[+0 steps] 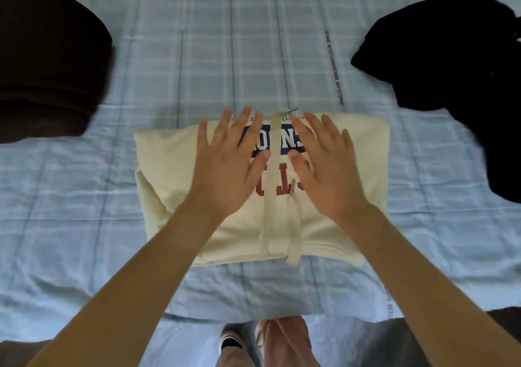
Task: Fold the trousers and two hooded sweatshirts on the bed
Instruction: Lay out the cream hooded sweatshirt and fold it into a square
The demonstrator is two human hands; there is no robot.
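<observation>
Two hands lie flat, fingers spread, on a cream hooded sweatshirt [174, 175] folded into a rectangle at the middle of the bed [197, 56]. Left hand [228, 166] and right hand [327, 169] sit side by side w/ a narrow gap between them, gripping nothing. Print on the chest is mostly covered: white block letters on navy read approx "ON" and "N", red letters below (upside down from here, can't make out the word). Two cream drawstrings [267, 220] run down the front to the near edge. Folded edges look fairly square; sheet is bare all round the bundle. Brown folded garment [48, 65] lies far left, well apart; black unfolded garment [451, 62] sprawls far right, near the cream corner but not touching. Small writing runs along a sheet stripe, unreadable.
</observation>
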